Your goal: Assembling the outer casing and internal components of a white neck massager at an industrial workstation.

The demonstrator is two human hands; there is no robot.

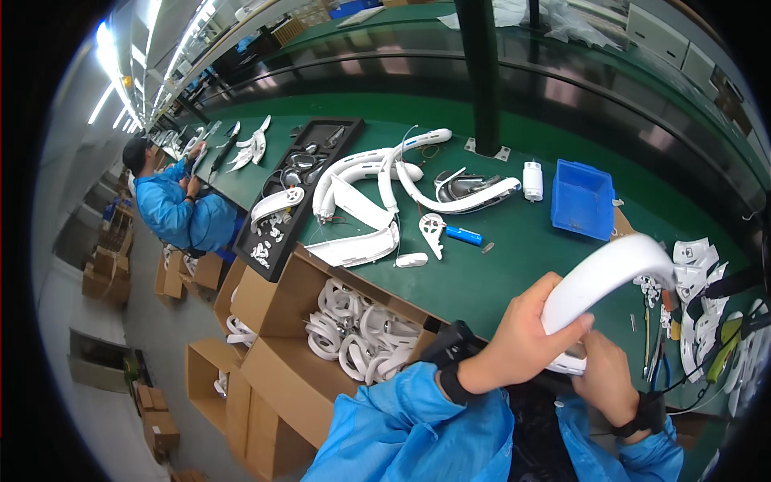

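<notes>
A white, curved plastic band that looks like a neck fan is held above the near edge of the green bench. My left hand is closed around one arm of it, thumb pressed on the outer side. Lower down, my right hand grips near the band's lower end; its fingertips are partly hidden. On the bench ahead lie several white curved housings with thin wires. A white round-ended piece and a blue cylinder, apparently a battery, rest nearer to me.
At my left stands an open cardboard box of white curved units. A black tray of small parts, a blue bin and a white bottle sit on the bench. Pliers and white shells lie right. A co-worker works far left.
</notes>
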